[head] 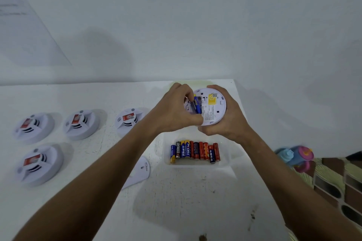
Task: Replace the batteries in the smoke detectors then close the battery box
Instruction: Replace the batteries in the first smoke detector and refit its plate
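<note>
My right hand (225, 121) grips a white round smoke detector (212, 107) from its right side, back facing me, above the battery box. Its battery bay holds a blue battery (197, 104). My left hand (176, 109) curls over the detector's left edge, with fingertips on that battery. Below the hands sits the clear battery box (225, 154), holding a row of several blue, black and red batteries (195, 151). A white cover plate (141, 172) lies on the table beside my left forearm.
Several other white smoke detectors with red labels stand on the white table (186, 201): (34, 126), (81, 122), (128, 120), (38, 163). The table's right edge drops to a patterned floor, where a blue and pink toy (293, 155) lies. A wall is right behind the table.
</note>
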